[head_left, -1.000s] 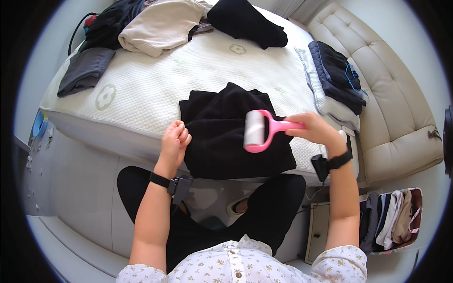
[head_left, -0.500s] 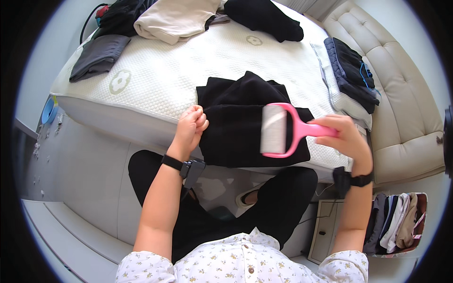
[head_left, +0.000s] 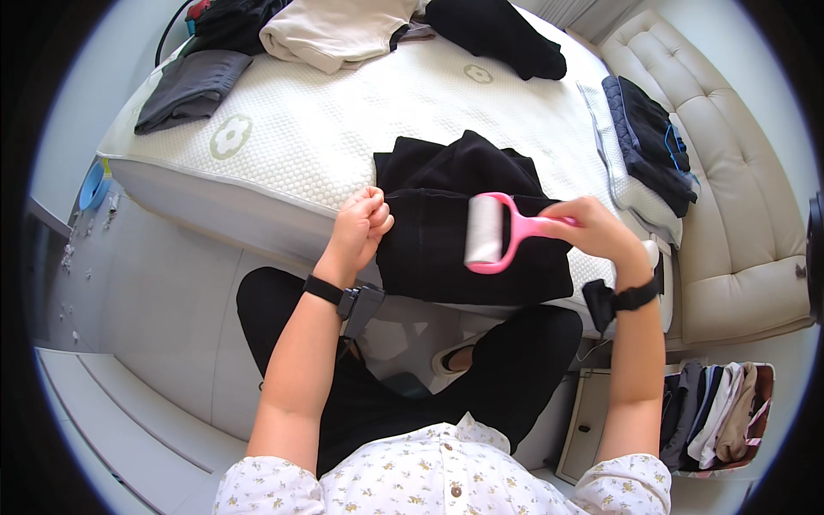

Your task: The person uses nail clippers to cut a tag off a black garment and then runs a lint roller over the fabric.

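Observation:
A black garment (head_left: pixel 421 257) lies folded over the near edge of the bed. My left hand (head_left: pixel 362 225) is closed at its left edge, fingers curled tight and apparently pinching the cloth. My right hand (head_left: pixel 596 227) grips the handle of a pink lint roller (head_left: pixel 515 232) from the right. The roller's white cylinder (head_left: pixel 484 230) is over the middle of the black cloth, standing nearly upright in the picture. Whether it presses on the fabric or hovers just above, I cannot tell.
On the white mattress (head_left: pixel 318 129) are grey folded trousers (head_left: pixel 193 90), a beige garment (head_left: pixel 335 30), a black garment (head_left: pixel 498 39) and a folded dark stack (head_left: pixel 644 129). A padded headboard (head_left: pixel 730 172) rises at right. Below it, a basket (head_left: pixel 755 459) holds several clothes.
My right hand has moved the lint roller left across the black garment, and the roller looks smaller now. My left hand stays closed at the garment's edge. The whole view has shifted slightly.

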`<action>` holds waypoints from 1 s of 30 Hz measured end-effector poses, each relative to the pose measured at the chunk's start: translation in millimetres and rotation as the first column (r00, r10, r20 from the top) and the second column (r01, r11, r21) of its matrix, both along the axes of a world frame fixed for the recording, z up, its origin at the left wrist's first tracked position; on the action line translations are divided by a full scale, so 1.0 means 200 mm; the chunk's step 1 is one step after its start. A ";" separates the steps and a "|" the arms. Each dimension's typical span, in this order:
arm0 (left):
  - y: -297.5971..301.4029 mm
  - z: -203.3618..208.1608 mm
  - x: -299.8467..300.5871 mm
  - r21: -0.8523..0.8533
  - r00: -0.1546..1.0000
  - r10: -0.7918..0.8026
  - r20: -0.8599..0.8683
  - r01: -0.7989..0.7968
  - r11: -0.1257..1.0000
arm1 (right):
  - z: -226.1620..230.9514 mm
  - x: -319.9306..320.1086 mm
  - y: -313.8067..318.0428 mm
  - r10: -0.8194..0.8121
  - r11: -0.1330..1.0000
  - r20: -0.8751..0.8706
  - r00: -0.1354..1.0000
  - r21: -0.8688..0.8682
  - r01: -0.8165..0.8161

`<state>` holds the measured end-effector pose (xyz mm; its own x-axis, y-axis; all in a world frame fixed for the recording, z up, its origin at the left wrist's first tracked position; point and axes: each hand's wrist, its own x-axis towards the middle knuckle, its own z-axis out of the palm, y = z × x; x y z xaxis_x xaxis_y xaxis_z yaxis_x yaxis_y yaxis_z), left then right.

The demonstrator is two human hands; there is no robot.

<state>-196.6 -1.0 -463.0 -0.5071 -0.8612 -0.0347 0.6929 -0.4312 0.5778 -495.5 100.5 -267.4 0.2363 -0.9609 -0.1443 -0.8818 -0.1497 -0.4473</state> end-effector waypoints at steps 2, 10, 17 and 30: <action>0.01 0.02 0.03 0.012 0.999 0.013 -0.035 -0.013 1.000 | 0.06 -0.08 0.07 -0.115 0.992 -0.059 0.992 0.042 0.118; 0.17 0.19 0.25 0.042 0.990 0.129 0.062 -0.132 0.990 | 0.07 -0.03 0.09 -0.097 0.994 -0.028 0.995 -0.047 0.095; 0.29 0.28 0.27 0.010 0.981 0.162 0.103 -0.164 0.986 | -0.31 0.37 -0.13 -0.037 0.984 0.212 0.976 -0.163 0.073; 0.43 0.39 0.28 0.003 0.971 0.227 0.077 -0.228 0.974 | -0.20 -0.27 0.20 -0.426 0.645 0.818 0.386 -0.024 0.763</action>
<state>-140.3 84.7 -384.8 -0.2935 -0.9529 -0.0762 0.7280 -0.2745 0.6282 -548.6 141.4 -308.0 -0.5677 -0.8123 0.1334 -0.2231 -0.0042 -0.9748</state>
